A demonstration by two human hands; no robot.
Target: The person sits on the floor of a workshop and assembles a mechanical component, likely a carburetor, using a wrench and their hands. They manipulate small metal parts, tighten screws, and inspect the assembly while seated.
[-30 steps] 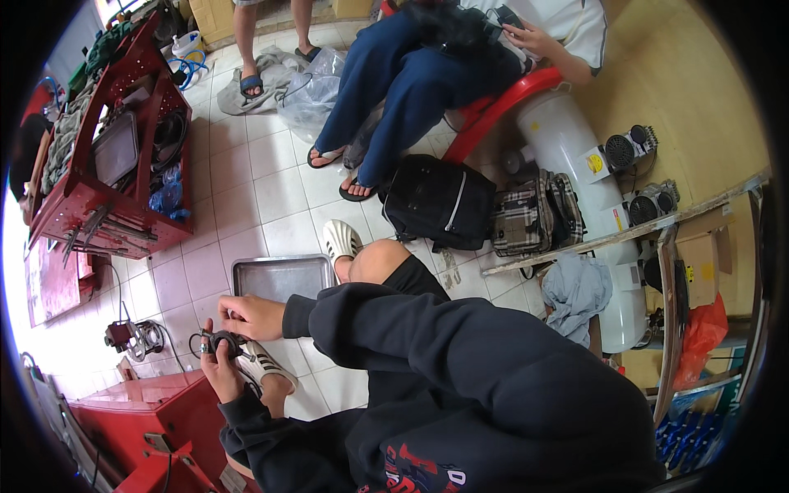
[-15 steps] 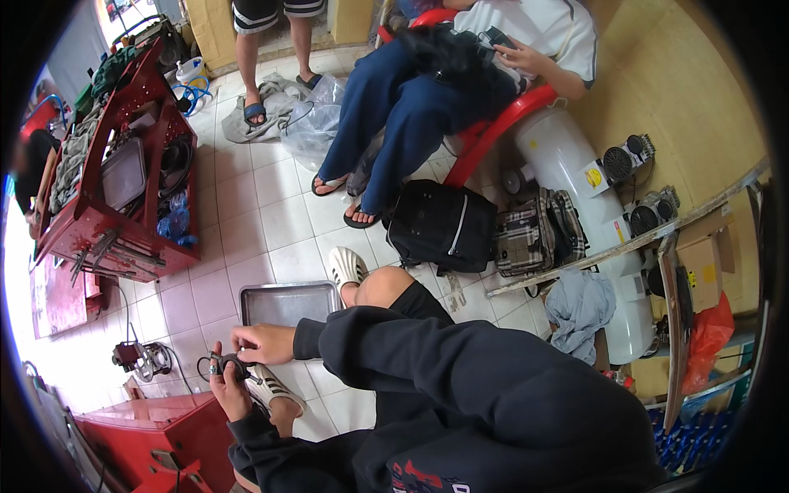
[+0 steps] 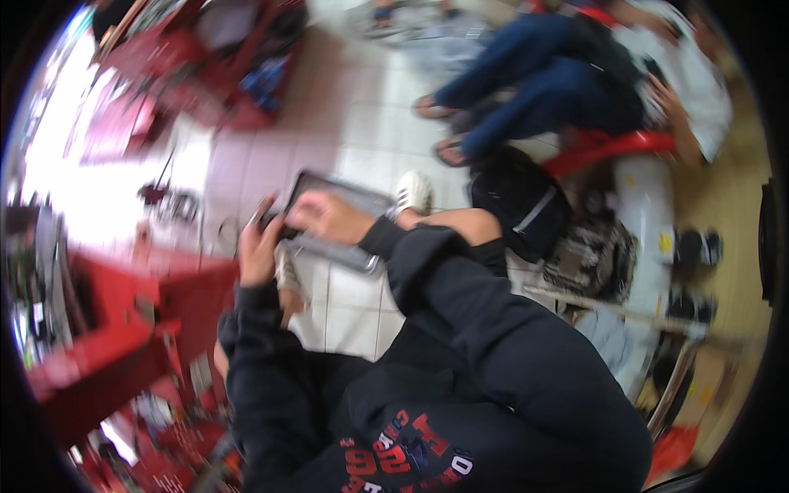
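My left hand [image 3: 259,253] is closed round a small dark part [image 3: 269,220], mostly hidden by my fingers and blurred. In the earlier picture it looks like a round metal piece with a thin ring or wire loop. Just to its right, my right hand [image 3: 335,218] hovers over the part with its fingers smeared by motion, so I cannot tell whether they grip it. A shallow grey metal tray [image 3: 359,194] lies on the floor beneath and beyond my hands.
A red metal cabinet [image 3: 164,283] stands at my left. Another red rack [image 3: 177,62] is at the far left, with a small machine [image 3: 177,204] on the tiles below it. A seated person [image 3: 534,90] is at the far right, beside a black bag [image 3: 522,201] and a white tank [image 3: 645,214].
The whole view has swung, so the room appears shifted to the right and upward. My right hand has lifted slightly off the part and blurs; my left hand keeps hold of it.
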